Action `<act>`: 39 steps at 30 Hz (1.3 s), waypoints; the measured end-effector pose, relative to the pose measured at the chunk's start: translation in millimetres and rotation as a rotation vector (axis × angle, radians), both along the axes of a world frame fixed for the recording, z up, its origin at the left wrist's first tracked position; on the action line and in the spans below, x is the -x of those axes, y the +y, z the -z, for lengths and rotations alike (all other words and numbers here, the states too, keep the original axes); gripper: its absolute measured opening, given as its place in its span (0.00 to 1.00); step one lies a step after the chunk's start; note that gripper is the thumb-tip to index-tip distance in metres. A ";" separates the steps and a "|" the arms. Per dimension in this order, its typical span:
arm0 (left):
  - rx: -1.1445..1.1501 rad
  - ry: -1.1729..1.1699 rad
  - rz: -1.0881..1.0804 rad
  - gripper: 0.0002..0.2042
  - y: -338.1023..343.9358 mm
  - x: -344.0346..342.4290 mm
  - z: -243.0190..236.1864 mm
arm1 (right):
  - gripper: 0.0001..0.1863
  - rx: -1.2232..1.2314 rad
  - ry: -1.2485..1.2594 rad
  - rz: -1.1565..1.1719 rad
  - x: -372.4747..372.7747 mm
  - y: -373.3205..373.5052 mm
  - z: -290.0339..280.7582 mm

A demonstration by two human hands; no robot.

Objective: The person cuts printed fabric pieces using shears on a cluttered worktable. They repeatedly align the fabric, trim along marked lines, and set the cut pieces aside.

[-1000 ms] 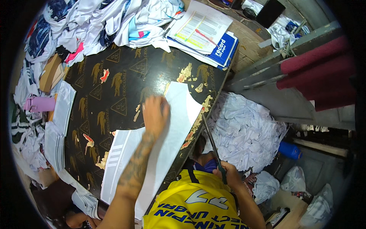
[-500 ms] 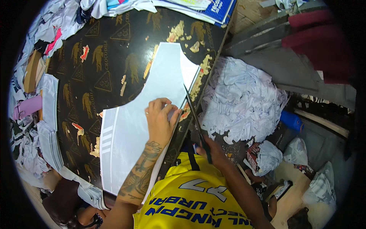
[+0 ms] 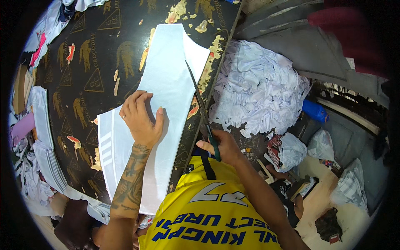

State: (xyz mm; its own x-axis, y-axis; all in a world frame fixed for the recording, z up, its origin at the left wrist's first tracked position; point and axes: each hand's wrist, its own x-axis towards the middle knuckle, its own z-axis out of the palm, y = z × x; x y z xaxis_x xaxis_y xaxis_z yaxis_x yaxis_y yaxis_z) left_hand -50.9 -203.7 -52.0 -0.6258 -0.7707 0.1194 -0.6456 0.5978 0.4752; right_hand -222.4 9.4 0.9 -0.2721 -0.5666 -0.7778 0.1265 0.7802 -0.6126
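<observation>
The left hand (image 3: 141, 118) presses flat, fingers spread, on the white fabric panel (image 3: 166, 83) (atop the dark tabletop (image 3: 83, 83)); the right hand (image 3: 223, 148) grips scissors (image 3: 202, 110) at that panel's right edge.

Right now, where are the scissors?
In the head view, the scissors are in the right hand, along the right edge of the white fabric.

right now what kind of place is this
Likely a garment cutting workshop. The left hand presses flat a stack of white cut fabric panels on a dark cutting table, the right hand holds long scissors, and a heap of white fabric offcuts lies beside the table.
</observation>
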 end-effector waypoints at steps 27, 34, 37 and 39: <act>-0.084 -0.039 -0.004 0.26 -4.4 0.1 -4.5 | 0.35 -0.116 -0.003 0.012 8.6 -98.1 -13.1; -0.083 0.002 -0.009 0.25 -6.2 5.2 -7.5 | 0.35 -0.043 0.091 0.026 16.2 -113.4 5.6; -0.133 0.019 -0.036 0.19 -7.0 2.8 -12.6 | 0.32 -0.140 0.000 0.049 36.4 -120.5 1.9; -0.183 -0.026 -0.113 0.15 -6.9 11.1 -20.8 | 0.30 -0.019 0.094 -0.013 70.3 -127.5 -7.5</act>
State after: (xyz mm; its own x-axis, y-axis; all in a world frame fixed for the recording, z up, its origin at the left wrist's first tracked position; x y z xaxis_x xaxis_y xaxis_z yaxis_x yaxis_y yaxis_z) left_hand -62.1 -210.6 -31.1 -0.5353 -0.8435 -0.0439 -0.7172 0.4265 0.5512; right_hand -292.6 -118.1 8.4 -0.3374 -0.5558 -0.7598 0.0593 0.7930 -0.6064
